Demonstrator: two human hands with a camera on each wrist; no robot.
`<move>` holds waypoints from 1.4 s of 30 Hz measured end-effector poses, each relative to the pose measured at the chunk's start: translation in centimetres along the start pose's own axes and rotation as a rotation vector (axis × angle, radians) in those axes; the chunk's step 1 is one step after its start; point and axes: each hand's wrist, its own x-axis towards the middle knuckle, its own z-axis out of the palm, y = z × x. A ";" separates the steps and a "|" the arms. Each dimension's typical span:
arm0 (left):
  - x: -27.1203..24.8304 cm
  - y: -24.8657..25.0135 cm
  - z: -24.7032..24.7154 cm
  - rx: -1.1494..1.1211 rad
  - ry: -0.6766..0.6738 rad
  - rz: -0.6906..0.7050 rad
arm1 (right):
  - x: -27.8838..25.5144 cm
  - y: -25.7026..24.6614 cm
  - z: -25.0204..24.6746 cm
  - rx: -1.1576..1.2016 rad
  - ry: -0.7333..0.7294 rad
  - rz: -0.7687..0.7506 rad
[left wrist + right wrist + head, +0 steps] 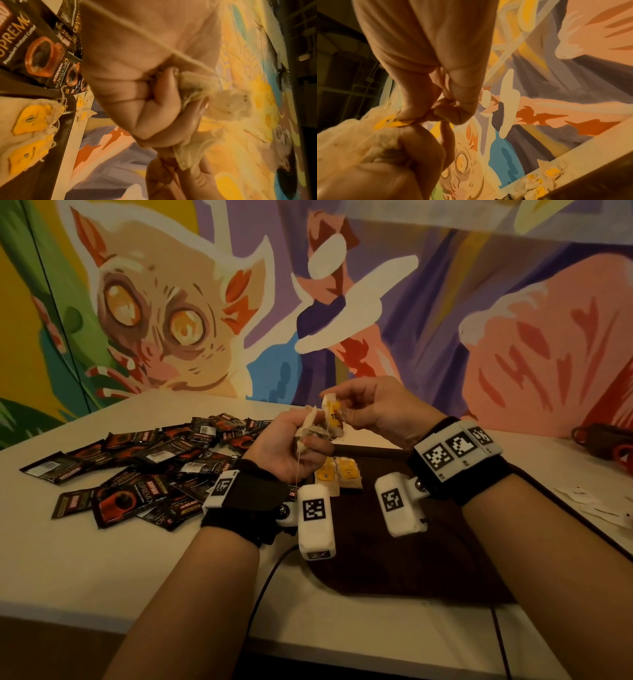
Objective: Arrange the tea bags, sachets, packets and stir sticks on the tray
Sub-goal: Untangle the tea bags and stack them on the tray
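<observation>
Above the dark tray (394, 559), the left hand (291, 446) clutches a bundle of tea bags (313, 428), and the right hand (376, 409) pinches one yellow tag (334, 414). The strings look tangled (a hard pull may tear a bag).

Tea bags (317, 428): matt gauzy paper, yellow card tags. Coffee sachets (130, 501): glossy foil. Tray (394, 570): dark, matt.

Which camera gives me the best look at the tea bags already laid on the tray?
The left wrist view: two tea bags with yellow tags lie close up on the dark tray, strings visible. The head view shows them smaller, partly behind the left hand. The right wrist view misses them.
</observation>
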 end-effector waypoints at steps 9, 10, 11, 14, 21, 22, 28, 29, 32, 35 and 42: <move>0.5 -0.4 0.1 0.270 0.251 0.216 | -0.2 0.7 -1.0 -0.008 0.081 0.038; 0.7 -0.4 -0.2 0.266 0.295 0.241 | -0.3 1.0 -1.2 0.003 0.106 0.064; 0.9 -0.3 -0.4 0.258 0.328 0.257 | -0.4 1.2 -1.5 0.029 0.121 0.106; 0.9 0.0 -0.7 0.233 0.410 0.322 | -0.8 2.0 -2.0 0.099 0.123 0.301; 1.0 0.3 -1.5 0.318 0.516 0.385 | -0.6 5.7 -1.2 0.067 0.091 0.690; 1.0 0.3 -1.5 0.319 0.515 0.383 | -0.6 6.1 -0.9 0.057 0.083 0.729; 0.9 0.4 -1.4 0.330 0.509 0.370 | 0.6 7.1 0.1 -0.114 0.033 0.846; 0.9 0.4 -1.3 0.334 0.507 0.364 | 0.8 7.0 0.1 -0.144 0.036 0.855; 0.9 0.4 -1.2 0.342 0.493 0.348 | 1.4 6.6 0.1 -0.234 0.027 0.864; 0.8 0.3 -1.1 0.348 0.487 0.338 | 1.8 6.4 0.2 -0.285 0.002 0.889; 0.9 0.2 -1.1 0.314 0.460 0.333 | 1.9 6.5 0.7 -0.309 0.041 0.851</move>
